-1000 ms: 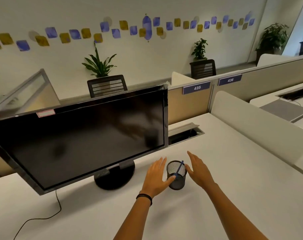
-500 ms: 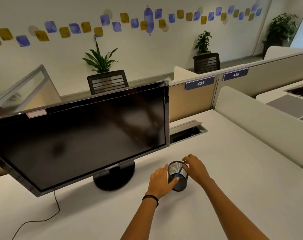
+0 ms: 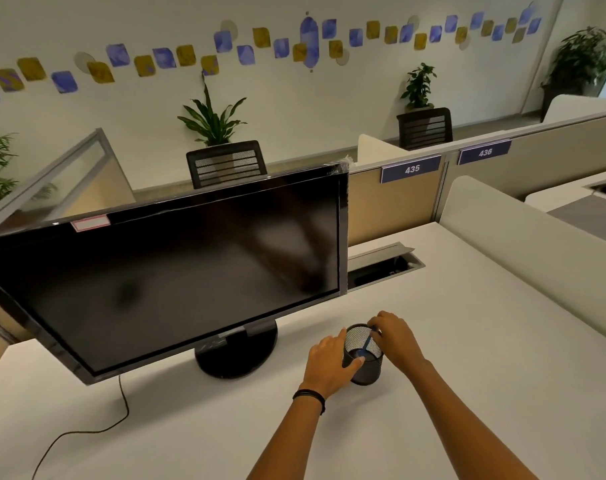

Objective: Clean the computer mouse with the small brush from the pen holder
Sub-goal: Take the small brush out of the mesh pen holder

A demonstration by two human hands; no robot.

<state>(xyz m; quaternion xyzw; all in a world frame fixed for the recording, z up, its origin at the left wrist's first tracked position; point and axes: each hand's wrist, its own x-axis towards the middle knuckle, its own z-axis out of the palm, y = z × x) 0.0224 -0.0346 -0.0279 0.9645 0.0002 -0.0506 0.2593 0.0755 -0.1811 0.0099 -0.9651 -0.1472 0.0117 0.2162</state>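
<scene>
while one black wire-mesh cylindrical pen holder [image 3: 363,362] stands upright on the white matte desk [image 3: 467,341], two bare hands work at it in the head view. the left hand [image 3: 329,367] wraps the holder's left wall, fingers curved loosely against the mesh and thumb laid across its near side, so it grips the holder itself. a thin dark band circles that wrist. the right hand [image 3: 393,336] reaches over the far right rim, wrist bent, its fingertips closed in a pinch on the upper end of one slim blue-handled small brush [image 3: 366,345]. the brush leans inside the holder, its lower end down at the bottom. both forearms come in from the lower edge. just left of the holder sits one glossy black flat monitor [image 3: 176,271] on a round black base, screen dark, with one thin black cable [image 3: 86,431] trailing across the desk. no computer mouse shows.
</scene>
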